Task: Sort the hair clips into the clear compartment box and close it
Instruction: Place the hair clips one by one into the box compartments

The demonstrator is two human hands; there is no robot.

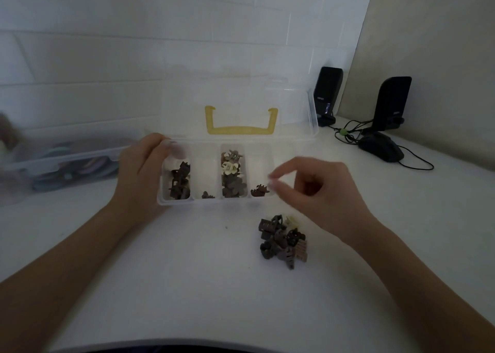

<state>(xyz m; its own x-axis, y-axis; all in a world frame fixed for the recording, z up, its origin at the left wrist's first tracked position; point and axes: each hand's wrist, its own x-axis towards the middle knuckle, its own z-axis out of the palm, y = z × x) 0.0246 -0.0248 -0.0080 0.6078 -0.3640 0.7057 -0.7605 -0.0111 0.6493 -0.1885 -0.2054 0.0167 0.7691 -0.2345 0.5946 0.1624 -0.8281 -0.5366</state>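
The clear compartment box stands on the white table, its lid upright with a yellow handle. Dark brown clips fill the leftmost compartment. One small clip lies in the second, brown and cream clips in the third, one brown clip in the fourth. My left hand grips the box's left end. My right hand hovers over the box's right end, thumb and forefinger slightly apart, nothing visible between them. A pile of loose clips lies in front of the box.
A clear bin with coloured items sits to the left. Two black speakers, a black mouse and cables lie at the back right. A wall runs close behind the box.
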